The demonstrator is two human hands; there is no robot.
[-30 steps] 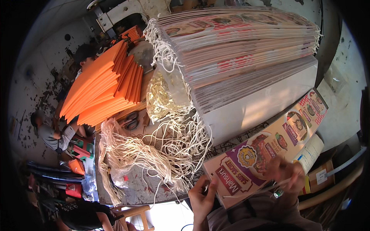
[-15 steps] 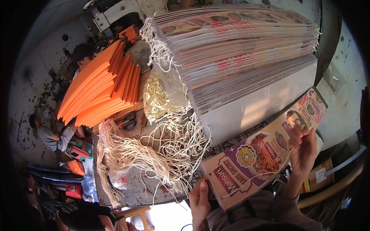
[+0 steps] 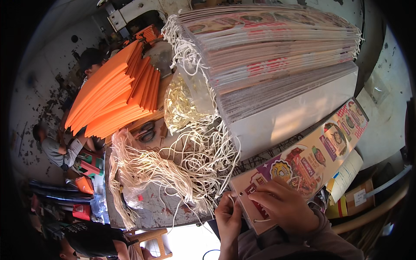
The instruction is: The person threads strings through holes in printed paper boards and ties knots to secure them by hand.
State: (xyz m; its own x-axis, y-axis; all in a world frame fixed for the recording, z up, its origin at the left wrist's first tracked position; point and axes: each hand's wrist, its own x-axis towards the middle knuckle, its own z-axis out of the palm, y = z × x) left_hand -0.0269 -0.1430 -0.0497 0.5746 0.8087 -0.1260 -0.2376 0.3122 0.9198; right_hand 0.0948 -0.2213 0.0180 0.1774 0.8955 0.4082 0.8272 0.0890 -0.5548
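Observation:
A long printed plastic-covered panel (image 3: 318,149) with food pictures slants across my lap, its lower end at the table's front edge. My left hand (image 3: 228,216) is closed at that end's corner, pinching a bit of white cord (image 3: 231,198) beside a small punched hole. Over the lower part of the panel lies my right hand (image 3: 286,206), fingers curled and pressed together near the hole. What they grip is hidden. A piece of the cord shows on the panel below the right hand.
A tall stack of similar corded panels (image 3: 277,56) fills the back of the table. Left of it are loose white cords (image 3: 173,173), a bag of gold-coloured pieces (image 3: 182,102), scissors (image 3: 146,132) and orange folded sheets (image 3: 112,95). Other people sit at the left.
My right hand has come down and left from the panel's upper part to its lower end. My left hand has shifted slightly up at the corner, where it now pinches cord.

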